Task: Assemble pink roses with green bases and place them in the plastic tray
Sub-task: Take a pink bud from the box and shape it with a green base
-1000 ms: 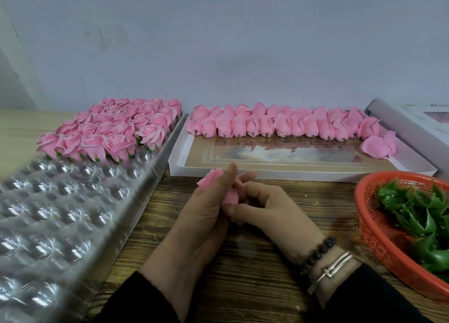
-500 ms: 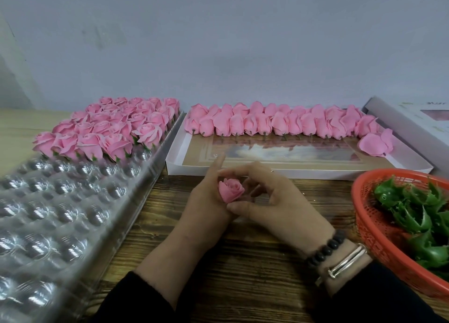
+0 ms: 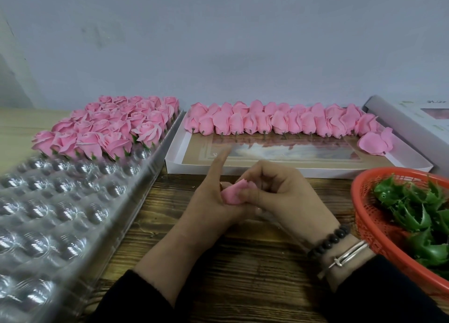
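**Hands pinching one pink rose at centre, no base on it that we can see**

Left hand point(image 3: 209, 201) cradles the pink rose point(image 3: 233, 193) from the side, its index finger sticking up straight. Right hand point(image 3: 279, 196) has its fingers curled over the bloom and pinches it from the other side. We cannot tell whether a green base is already fitted; the underside is hidden.

We judge the rose light, soft and easily creased, foam-like petals. Hold it low, near the bottom of the bud, not by the outer petals. The green bases point(image 3: 410, 215) look like stiffer plastic with spiky points, fine to grip firmly.

Left to right: the plastic tray point(image 3: 73, 201) lies at far left, clear, glossy, probably slippery; its near cups are vacant and finished roses point(image 3: 107, 130) fill the far rows. Next comes a white box lid point(image 3: 296, 169) with a row of unassembled buds point(image 3: 279, 122) along its far edge. The orange basket point(image 3: 364, 215) sits at right, just beside our right wrist. A grey box point(image 3: 413, 118) is at far right.

The surface point(image 3: 243, 262) is dark wood grain, level. A plain pale wall stands close behind.
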